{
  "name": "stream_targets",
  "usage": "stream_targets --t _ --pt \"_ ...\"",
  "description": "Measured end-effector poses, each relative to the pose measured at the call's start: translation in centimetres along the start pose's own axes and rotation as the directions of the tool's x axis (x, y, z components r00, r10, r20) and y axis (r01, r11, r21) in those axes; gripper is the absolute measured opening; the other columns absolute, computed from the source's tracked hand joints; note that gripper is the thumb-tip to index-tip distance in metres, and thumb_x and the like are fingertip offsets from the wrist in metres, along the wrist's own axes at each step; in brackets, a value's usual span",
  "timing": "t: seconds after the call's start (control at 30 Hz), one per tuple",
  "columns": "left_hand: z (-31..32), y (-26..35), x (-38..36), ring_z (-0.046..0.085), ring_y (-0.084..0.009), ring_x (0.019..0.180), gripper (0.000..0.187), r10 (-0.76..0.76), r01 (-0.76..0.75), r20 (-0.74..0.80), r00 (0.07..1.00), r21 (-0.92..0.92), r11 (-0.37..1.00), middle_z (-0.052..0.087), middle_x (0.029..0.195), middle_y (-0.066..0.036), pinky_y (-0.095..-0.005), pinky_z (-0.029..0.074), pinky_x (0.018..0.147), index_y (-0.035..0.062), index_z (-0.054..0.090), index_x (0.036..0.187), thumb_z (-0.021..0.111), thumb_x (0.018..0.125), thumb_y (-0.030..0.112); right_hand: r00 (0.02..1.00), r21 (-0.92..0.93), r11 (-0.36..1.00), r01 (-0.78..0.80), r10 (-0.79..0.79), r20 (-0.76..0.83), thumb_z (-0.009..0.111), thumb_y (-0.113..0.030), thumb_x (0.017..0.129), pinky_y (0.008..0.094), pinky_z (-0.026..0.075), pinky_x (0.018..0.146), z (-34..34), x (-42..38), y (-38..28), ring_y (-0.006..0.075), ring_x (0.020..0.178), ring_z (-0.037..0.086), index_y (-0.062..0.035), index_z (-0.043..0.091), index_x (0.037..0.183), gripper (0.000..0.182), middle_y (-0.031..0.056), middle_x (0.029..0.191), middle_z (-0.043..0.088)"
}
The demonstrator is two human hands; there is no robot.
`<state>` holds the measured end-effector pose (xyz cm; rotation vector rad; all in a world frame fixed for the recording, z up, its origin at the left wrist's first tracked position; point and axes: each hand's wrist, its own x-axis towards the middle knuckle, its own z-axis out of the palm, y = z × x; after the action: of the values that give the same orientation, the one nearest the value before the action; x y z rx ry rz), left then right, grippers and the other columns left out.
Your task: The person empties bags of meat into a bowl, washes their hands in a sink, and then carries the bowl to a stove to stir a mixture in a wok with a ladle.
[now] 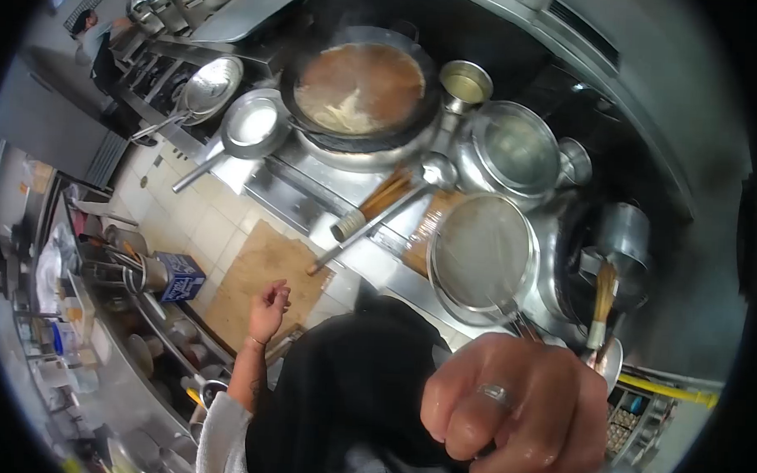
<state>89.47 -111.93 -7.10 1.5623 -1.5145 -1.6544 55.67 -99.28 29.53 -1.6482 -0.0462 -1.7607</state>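
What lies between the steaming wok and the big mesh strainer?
Between the wok and mesh strainer, the head view shows the ladle, with a bamboo brush beside its handle and a brown item by the strainer.

No legible text — blue box [179, 277] bears pale markings, too small to read

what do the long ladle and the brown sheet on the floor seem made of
Ladle: shiny metal, likely stainless steel, given bright highlights on its bowl; the tan handle end looks wooden. Floor sheet: probably cardboard, from its dull brown, though thick paper is possible.
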Motion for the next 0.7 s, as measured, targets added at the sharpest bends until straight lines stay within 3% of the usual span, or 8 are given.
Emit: stream_targets --t 0.2,0.27,0.3,0.37,0.47,0.53,0.63,0.7 --pt "-7.9 3.5 4.8 0.070 -0.0138 0.085 0.034 -0.006 0.006 -0.065 0.998 0.009 1.000 0.075 0.110 -0.006 -0.0284 0.057 0.074 0.0030 0.066 0.135 0.065 0.107 0.021 0.814 -0.189 0.904 0.383 -0.427 -0.394 0.083 -0.008 0.083 0.0245 0.033 0.051 -1.5 4.0 9.5 0.0106 0.056 0.049 -0.0152 0.082 0.086 0.008 0.0028 0.071 0.066" --pt "-9.6 4.7 6.5 0.070 -0.0136 0.085 0.031 -0.014 0.013 -0.077 0.997 -0.016 1.000 0.075 0.109 -0.006 -0.0288 0.058 0.074 0.0028 0.068 0.132 0.065 0.107 0.021 0.986 -0.548 0.824 -0.144 0.071 -0.151 0.077 -0.010 0.085 0.0332 0.045 0.056 -5.9 3.4 9.0 0.0207 0.063 0.059 -0.0135 0.074 0.081 0.006 0.0037 0.077 0.067" --pt "-10.6 5.4 7.9 0.071 -0.0135 0.086 0.029 -0.009 0.005 -0.096 0.995 -0.041 0.999 0.075 0.107 -0.006 -0.0291 0.058 0.074 0.0026 0.070 0.129 0.065 0.107 0.021 0.929 -0.722 0.614 -0.319 0.354 -0.110 0.075 -0.011 0.086 0.0376 0.051 0.059 -7.3 3.1 9.9 0.0258 0.067 0.065 -0.0126 0.070 0.079 0.009 0.0041 0.080 0.068" --pt "-12.7 5.8 11.0 0.071 -0.0129 0.086 0.024 0.044 -0.043 -0.065 0.997 0.010 0.999 0.076 0.103 -0.005 -0.0299 0.059 0.075 0.0020 0.075 0.119 0.067 0.106 0.020 0.742 -0.800 0.121 -0.587 0.474 -0.473 0.071 -0.019 0.095 0.0419 0.055 0.067 -9.4 0.0 14.6 0.0330 0.080 0.069 -0.0110 0.071 0.087 0.011 0.0085 0.086 0.069" --pt "-14.6 8.9 16.6 0.068 -0.0128 0.084 0.020 0.116 -0.116 0.009 0.993 0.049 0.992 0.075 0.095 -0.007 -0.0279 0.055 0.076 -0.0024 0.078 0.100 0.072 0.102 0.016 0.372 -0.672 -0.435 -0.600 0.592 -0.715 0.067 -0.030 0.099 0.0516 0.053 0.072 -12.2 -9.9 19.9 0.0373 0.085 0.069 -0.0091 0.072 0.089 0.023 0.0156 0.091 0.071" --pt "-16.3 12.1 20.2 0.065 -0.0129 0.080 0.021 0.268 -0.287 0.159 0.950 0.110 0.952 0.074 0.087 -0.007 -0.0267 0.050 0.074 -0.0055 0.076 0.089 0.074 0.099 0.013 0.032 -0.414 -0.599 -0.685 0.543 -0.839 0.073 -0.028 0.094 0.0515 0.054 0.077 -10.7 -15.5 22.1 0.0424 0.088 0.068 -0.0050 0.073 0.095 0.023 0.0191 0.092 0.070" --pt "-19.0 14.9 28.5 0.065 -0.0121 0.078 0.020 0.329 -0.385 0.303 0.894 0.145 0.912 0.074 0.088 -0.006 -0.0284 0.052 0.073 -0.0032 0.076 0.091 0.073 0.100 0.014 -0.163 -0.134 -0.677 -0.724 0.356 -0.920 0.077 -0.031 0.092 0.0470 0.055 0.077 -5.2 -23.0 26.5 0.0361 0.085 0.070 -0.0061 0.068 0.091 0.027 0.0165 0.086 0.072" --pt "-19.7 16.5 33.8 0.066 -0.0134 0.077 0.017 0.525 -0.569 0.256 0.812 0.147 0.809 0.072 0.086 -0.008 -0.0314 0.053 0.070 -0.0007 0.075 0.095 0.072 0.100 0.015 -0.253 0.211 -0.433 -0.877 0.041 -0.967 0.082 -0.022 0.089 0.0406 0.053 0.071 -0.9 -27.6 29.6 0.0237 0.076 0.067 -0.0029 0.063 0.095 0.027 0.0097 0.082 0.067"
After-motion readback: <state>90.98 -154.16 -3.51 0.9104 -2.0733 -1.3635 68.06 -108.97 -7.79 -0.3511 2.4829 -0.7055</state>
